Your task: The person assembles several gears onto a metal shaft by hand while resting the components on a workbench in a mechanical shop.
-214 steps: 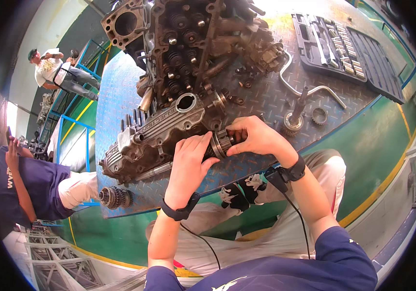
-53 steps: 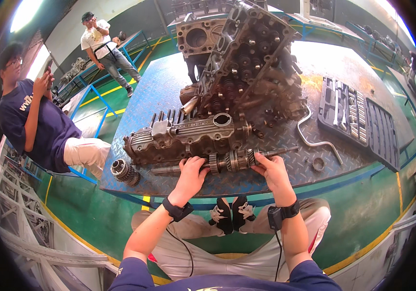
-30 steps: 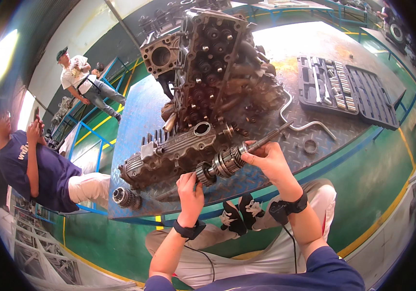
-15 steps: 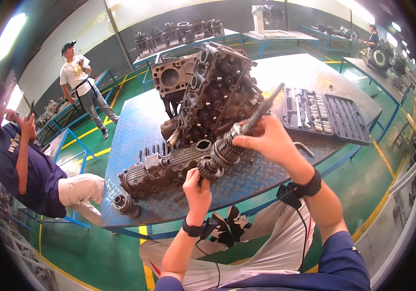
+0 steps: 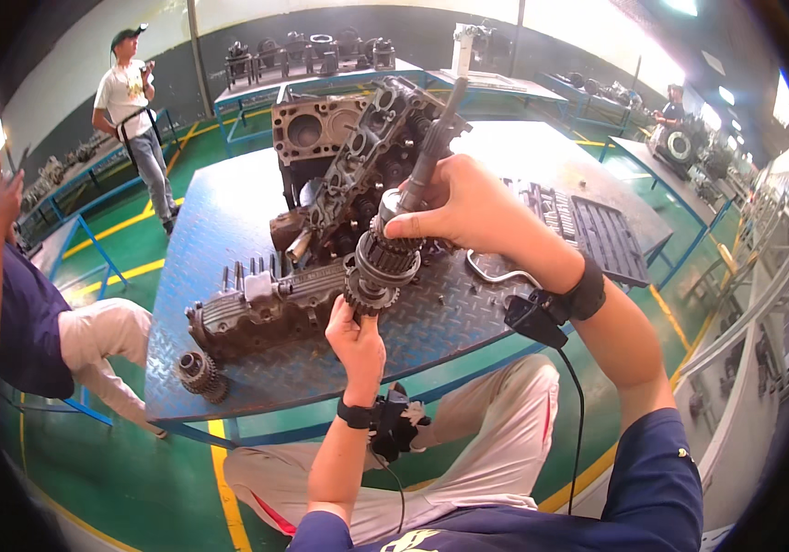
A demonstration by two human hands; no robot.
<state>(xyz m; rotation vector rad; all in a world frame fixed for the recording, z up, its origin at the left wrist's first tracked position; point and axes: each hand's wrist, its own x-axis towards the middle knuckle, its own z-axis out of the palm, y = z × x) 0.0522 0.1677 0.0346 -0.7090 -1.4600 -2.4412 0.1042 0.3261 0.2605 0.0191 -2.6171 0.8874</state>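
Both of my hands hold a gear shaft [image 5: 390,253], a dark metal shaft with several gears stacked along it, tilted with its bare end up and to the right. My left hand [image 5: 356,348] pinches the geared lower end. Higher up, my right hand [image 5: 454,204] wraps round the shaft above the gears. Behind the shaft stands an engine block [image 5: 307,133] with a cylinder head [image 5: 358,166] leaning against it. A long ribbed metal casting [image 5: 266,317] with upright studs lies left of my hands. Near the table's left corner sits a small gear cluster [image 5: 200,373].
The blue metal table [image 5: 431,354] has a worn, patterned top. On its right lie an open socket set case [image 5: 597,235] and a bent metal bar [image 5: 500,276]. One person [image 5: 132,115] stands far left, another [image 5: 31,285] close by at left. Benches with parts line the back wall.
The shaft has turned more upright, and both hands have moved left in the view with it. My head view has shifted, so the table and people appear farther left.
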